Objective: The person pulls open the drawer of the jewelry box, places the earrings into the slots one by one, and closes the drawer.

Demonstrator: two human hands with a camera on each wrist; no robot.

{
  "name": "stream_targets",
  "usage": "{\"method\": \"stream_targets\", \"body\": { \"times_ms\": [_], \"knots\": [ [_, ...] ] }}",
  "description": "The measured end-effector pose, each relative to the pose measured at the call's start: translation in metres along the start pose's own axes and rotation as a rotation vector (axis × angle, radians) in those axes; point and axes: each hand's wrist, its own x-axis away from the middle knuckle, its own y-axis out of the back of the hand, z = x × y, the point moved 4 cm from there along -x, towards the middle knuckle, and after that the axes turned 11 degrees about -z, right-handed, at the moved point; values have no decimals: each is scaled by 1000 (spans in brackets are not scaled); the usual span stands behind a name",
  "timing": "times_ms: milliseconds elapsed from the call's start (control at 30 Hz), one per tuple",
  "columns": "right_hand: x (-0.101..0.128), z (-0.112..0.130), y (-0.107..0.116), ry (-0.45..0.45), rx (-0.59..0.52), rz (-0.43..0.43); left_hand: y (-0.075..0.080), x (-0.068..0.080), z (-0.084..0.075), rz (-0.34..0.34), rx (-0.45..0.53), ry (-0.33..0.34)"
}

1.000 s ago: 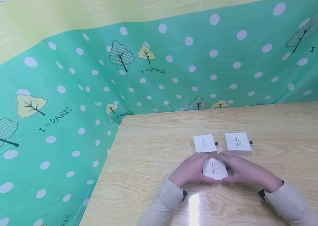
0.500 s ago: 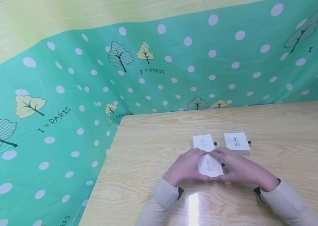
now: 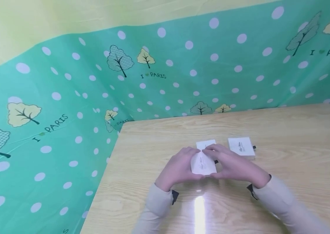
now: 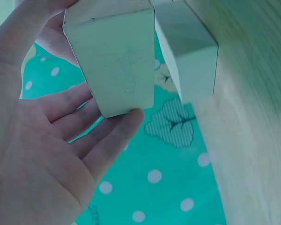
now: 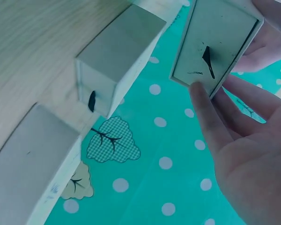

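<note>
In the head view, both hands hold one small white box [image 3: 203,165] with dark script on its lid. My left hand [image 3: 177,167] grips its left side and my right hand [image 3: 236,165] its right, thumbs at the near edge, fingertips at the far edge. The wrist views show this box raised off the table. A black pull tab [image 5: 207,61] sticks out of its right side. Just behind it lies a second white box [image 3: 204,144], partly hidden by the fingers. To the right lies a third white box [image 3: 241,147], with a black tab too.
The boxes lie on a light wood-grain table [image 3: 141,152]. A bright light reflection [image 3: 199,214] shows on its near part. Behind and to the left hangs a green dotted cloth [image 3: 94,84] printed with trees.
Both hands have carried the gripped box forward and left, closer to the box behind, and now cover more of it. The head view has shifted slightly. The two other boxes remain in place.
</note>
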Motion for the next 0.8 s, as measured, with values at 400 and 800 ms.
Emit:
{"method": "stream_targets", "body": {
  "times_ms": [400,800],
  "knots": [
    [-32,6,-16,-22,-104,30,20,8,29,-53,61,46],
    [-52,9,-37,-2,-136,46,24,13,54,-61,64,117]
  ]
}}
